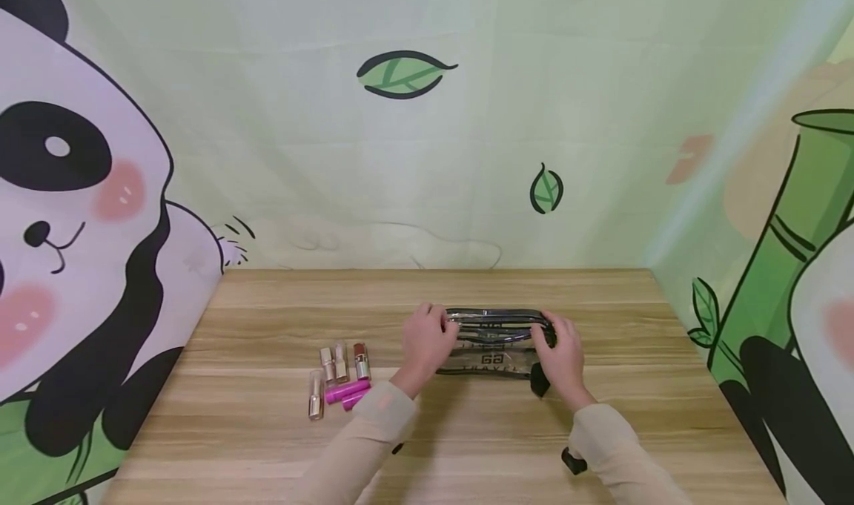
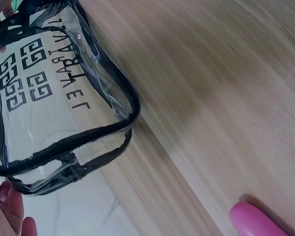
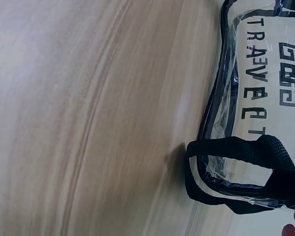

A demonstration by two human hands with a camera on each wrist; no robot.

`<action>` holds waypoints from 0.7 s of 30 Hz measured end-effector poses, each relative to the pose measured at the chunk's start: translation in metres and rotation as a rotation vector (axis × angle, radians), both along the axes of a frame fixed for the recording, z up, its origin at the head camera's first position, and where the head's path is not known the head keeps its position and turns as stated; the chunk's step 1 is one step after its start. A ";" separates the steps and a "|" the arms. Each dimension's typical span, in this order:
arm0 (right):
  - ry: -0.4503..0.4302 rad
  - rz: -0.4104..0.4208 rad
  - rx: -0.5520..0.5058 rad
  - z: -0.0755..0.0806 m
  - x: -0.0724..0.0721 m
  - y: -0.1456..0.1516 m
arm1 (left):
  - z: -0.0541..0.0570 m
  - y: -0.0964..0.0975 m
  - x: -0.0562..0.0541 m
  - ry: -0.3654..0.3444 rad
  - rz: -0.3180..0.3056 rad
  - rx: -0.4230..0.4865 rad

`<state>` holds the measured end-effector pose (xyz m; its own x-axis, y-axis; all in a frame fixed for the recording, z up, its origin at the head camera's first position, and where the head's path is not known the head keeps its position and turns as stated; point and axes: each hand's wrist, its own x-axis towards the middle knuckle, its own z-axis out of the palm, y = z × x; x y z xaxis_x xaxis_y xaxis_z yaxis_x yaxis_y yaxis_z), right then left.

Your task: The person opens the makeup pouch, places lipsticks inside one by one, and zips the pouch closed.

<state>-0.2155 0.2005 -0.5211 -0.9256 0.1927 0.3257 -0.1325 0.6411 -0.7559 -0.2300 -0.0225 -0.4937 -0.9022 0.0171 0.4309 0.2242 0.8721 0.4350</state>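
Note:
A clear plastic pouch (image 1: 490,361) with black piping is held up over the table between my hands, and black lettering reading TRAVEL shows on its side. At its left end my left hand (image 1: 425,344) grips the upper edge, its fingers partly seen in the left wrist view beside the pouch (image 2: 49,118). The right hand (image 1: 562,355) pinches the upper right corner, thumb in front. From that end hangs a black strap loop (image 3: 236,147). Through the clear walls of the pouch I see only the surroundings.
Left of my left hand lie several lipstick tubes (image 1: 316,395) with clear caps, one tube with a dark red cap (image 1: 360,352), and bright pink tubes (image 1: 347,391) partly behind the sleeve. The wooden table (image 1: 267,305) meets a printed panda backdrop (image 1: 467,193) at the back.

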 end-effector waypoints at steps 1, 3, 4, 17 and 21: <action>0.002 0.004 0.004 0.000 0.000 0.000 | 0.000 -0.001 0.000 -0.013 -0.002 0.008; 0.002 0.008 0.009 -0.001 0.000 0.001 | 0.001 -0.003 0.001 -0.021 -0.003 0.020; 0.001 0.012 0.012 -0.001 0.000 0.001 | 0.002 -0.004 0.001 -0.019 -0.004 0.027; 0.056 0.016 0.029 -0.003 0.000 0.002 | 0.001 -0.018 -0.002 -0.231 0.008 0.189; 0.059 0.021 0.030 -0.003 0.001 0.002 | 0.001 -0.021 -0.003 -0.256 0.024 0.238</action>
<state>-0.2150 0.2029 -0.5242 -0.9082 0.1632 0.3853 -0.1898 0.6600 -0.7269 -0.2326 -0.0436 -0.4927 -0.9805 -0.0791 0.1799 0.0622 0.7433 0.6660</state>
